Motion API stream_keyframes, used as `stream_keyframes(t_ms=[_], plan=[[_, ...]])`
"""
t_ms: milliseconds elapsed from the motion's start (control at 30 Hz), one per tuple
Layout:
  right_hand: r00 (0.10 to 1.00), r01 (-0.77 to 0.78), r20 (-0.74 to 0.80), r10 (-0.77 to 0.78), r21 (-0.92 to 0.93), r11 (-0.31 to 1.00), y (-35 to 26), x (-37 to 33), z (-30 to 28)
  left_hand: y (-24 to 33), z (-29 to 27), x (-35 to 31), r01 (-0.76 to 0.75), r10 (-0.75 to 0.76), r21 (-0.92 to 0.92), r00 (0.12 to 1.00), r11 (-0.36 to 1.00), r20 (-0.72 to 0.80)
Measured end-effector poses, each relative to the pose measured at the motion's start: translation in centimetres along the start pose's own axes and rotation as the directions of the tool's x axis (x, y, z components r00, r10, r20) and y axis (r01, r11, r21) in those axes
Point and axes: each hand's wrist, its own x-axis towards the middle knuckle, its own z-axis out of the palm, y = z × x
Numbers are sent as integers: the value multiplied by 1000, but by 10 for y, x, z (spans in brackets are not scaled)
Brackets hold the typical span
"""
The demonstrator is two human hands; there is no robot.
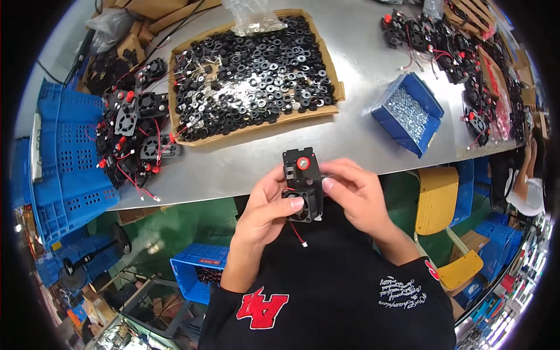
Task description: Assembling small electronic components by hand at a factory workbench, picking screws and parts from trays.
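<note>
My left hand [261,211] holds a black fan assembly [302,181] just off the table's front edge. It has a flat bracket with a red round knob [303,163] at the top and a small square cooling fan [301,205] below, where my left thumb presses. A thin red and black lead [297,233] with a white plug dangles beneath. Against the assembly's right side, my right hand [357,195] has thumb and index finger pinched together. Whatever sits between those fingertips is too small or hidden to name.
A cardboard tray [262,123] full of black and silver rings lies on the metal table [233,169]. Right of it stands a blue bin [434,125] of small screws. Similar fan assemblies [131,125] pile up left, beside a blue crate [70,151]. A yellow chair [436,201] stands right.
</note>
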Motion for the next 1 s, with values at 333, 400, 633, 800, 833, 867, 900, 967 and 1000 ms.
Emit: stream_keyframes(t_ms=[333, 400, 633, 800, 833, 867, 900, 967, 1000], plan=[[997, -77, 29, 71, 366, 927, 23, 3, -4, -4, -5, -3, -42, 44, 128, 999, 991, -10], [976, -216, 71, 206, 448, 868, 27, 0, -3, -4, -4, -2, -42, 43, 120, 999, 992, -8], [986, -103, -53, 159, 556, 825, 39, -1, 6, -7, -3, -3, 32, -32, 51, 999, 998, -1], [988, -55, -94, 123, 527, 848, 28, -4, 5, -9, 1, -3, -19, 24, 110, 999, 994, -47], [988, -53, -96, 120, 524, 850, 28, -4, 5, -9, 1, -3, -28, 34, 122, 999, 992, -43], [987, -11, -139, 79, 434, 901, 29, -4, 5, -10, 1, -2, -38, 43, 134, 998, 990, -37], [984, 31, -177, 32, 338, 941, 30, -5, 6, -12, 2, -2, -41, 45, 133, 998, 990, -31], [959, 134, -250, -133, -12, 991, 25, -5, 12, -13, 3, -1, -41, 50, 134, 997, 990, -61], [915, 202, -262, -306, -359, 911, 22, -4, 14, -14, 1, -2, -52, 60, 136, 997, 989, -56]])
